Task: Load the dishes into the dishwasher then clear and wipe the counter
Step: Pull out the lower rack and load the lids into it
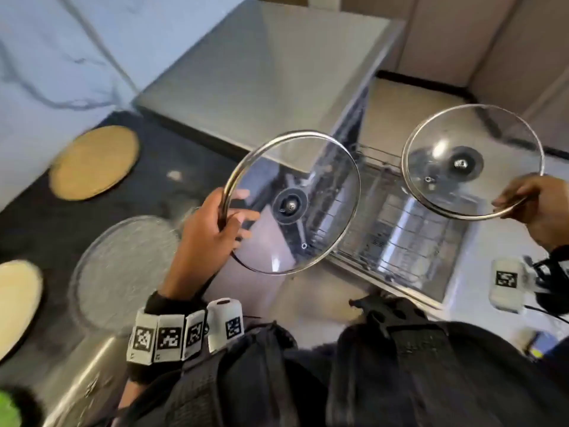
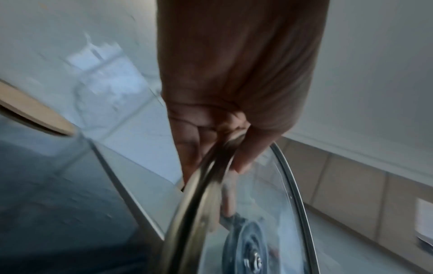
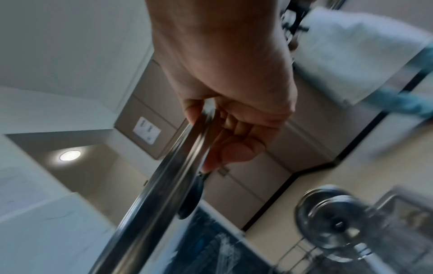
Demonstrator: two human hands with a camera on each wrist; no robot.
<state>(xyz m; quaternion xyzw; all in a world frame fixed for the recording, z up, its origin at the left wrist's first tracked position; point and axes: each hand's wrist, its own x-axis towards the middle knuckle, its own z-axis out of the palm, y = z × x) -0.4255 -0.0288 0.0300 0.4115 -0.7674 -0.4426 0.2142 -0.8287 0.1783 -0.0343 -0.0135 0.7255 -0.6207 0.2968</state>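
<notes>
My left hand (image 1: pixel 226 215) grips the metal rim of a large glass pot lid (image 1: pixel 320 167), held tilted in the air beside the counter's edge. The left wrist view shows thumb and fingers pinching that large lid's rim (image 2: pixel 211 178). My right hand (image 1: pixel 520 200) pinches the rim of a smaller glass lid (image 1: pixel 446 180) over the open dishwasher's wire rack (image 1: pixel 409 238). In the right wrist view my fingers curl round the smaller lid's rim (image 3: pixel 187 140). Both lids show their undersides with a central knob fitting.
On the dark counter (image 1: pixel 172 149) lie a round wooden board (image 1: pixel 94 161), a clear glass plate (image 1: pixel 123 272) and a pale plate (image 1: pixel 17 303). A steel sink edge (image 1: pixel 83 383) is at lower left. A steel appliance top (image 1: pixel 264 72) stands behind. Beige cabinets (image 1: pixel 462 35) are at the back right.
</notes>
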